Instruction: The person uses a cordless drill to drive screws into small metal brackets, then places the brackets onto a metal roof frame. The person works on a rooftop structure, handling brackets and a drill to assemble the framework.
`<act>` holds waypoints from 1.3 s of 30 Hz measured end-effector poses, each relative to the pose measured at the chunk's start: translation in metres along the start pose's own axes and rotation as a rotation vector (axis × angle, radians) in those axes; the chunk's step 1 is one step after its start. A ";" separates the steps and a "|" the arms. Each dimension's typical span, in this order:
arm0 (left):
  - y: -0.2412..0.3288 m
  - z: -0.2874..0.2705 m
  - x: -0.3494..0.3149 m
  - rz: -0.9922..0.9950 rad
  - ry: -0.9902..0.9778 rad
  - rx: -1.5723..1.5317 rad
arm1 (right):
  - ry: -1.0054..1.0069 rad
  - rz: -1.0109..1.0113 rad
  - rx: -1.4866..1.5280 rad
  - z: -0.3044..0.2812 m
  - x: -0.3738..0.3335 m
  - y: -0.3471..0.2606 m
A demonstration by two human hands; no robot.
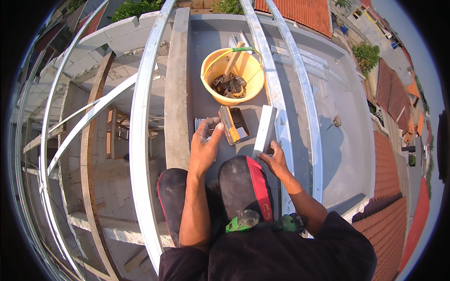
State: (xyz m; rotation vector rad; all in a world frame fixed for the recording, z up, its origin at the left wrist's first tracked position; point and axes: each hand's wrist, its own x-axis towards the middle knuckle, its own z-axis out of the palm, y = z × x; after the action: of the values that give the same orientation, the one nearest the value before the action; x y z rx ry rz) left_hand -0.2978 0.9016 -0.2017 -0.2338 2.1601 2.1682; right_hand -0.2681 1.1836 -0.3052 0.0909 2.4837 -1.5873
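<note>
My right hand (274, 161) grips the lower end of a short, pale metal channel piece (266, 126), which stands tilted just beyond my knee. My left hand (205, 145) is raised to the left of a small orange and black box (229, 125). Its fingers are curled in toward the thumb, and a greyish bit shows by the palm, too small to name. The box has its top open, with a dark inside. A green and black power tool (243, 221) lies at my lap, partly hidden by my shirt.
A yellow bucket (218, 63) beyond the box holds a wooden-handled tool (234, 58) and dark scraps. Long metal channels (143, 117) run on both sides of me. Left of the concrete beam (178, 93) is a deep drop into the unfinished building. More metal strips (304, 61) lie at right.
</note>
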 end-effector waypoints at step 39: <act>0.014 -0.042 -0.013 -0.128 0.157 -1.038 | -0.858 -0.331 -0.502 -0.008 -0.163 -0.137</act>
State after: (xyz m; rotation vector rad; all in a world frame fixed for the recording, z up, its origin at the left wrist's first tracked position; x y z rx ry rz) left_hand -0.2844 0.8605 -0.1858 -0.5694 0.8125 3.0151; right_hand -0.1306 1.1409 -0.1479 -0.9031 2.1245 -0.7533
